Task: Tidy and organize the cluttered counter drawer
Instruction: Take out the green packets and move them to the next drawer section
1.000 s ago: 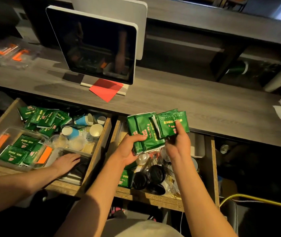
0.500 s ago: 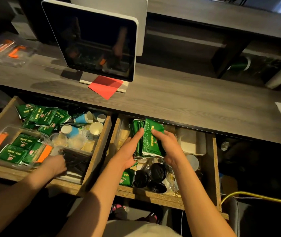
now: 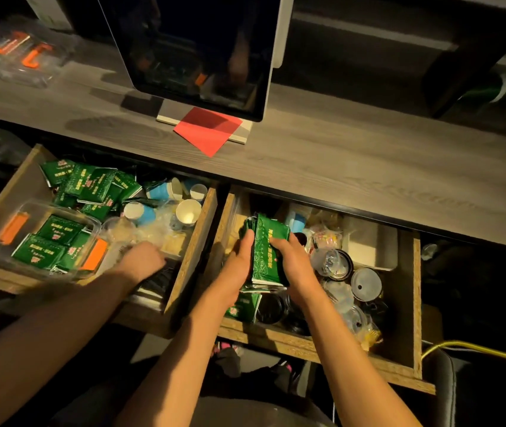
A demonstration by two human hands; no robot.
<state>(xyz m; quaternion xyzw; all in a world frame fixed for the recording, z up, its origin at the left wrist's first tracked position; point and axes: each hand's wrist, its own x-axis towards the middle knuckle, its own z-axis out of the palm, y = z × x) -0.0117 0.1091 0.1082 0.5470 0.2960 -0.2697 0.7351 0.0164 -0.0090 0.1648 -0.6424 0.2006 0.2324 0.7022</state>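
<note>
Both hands have lowered the green sachet stack [image 3: 265,252] into the right drawer [image 3: 416,303]; left hand [image 3: 239,263] and right hand [image 3: 296,263] fingers clamp its sides, lids near right.

A long grey wooden counter [image 3: 338,155] holds a white-framed dark screen [image 3: 196,50], a flat red paper square [image 3: 207,129] and clear plastic lids with orange clips [image 3: 23,53].

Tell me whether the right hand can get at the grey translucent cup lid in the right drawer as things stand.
Probably not yet: the right hand and left hand both grip the stack of green packets. The grey translucent cup lid lies uncovered nearby.
</note>
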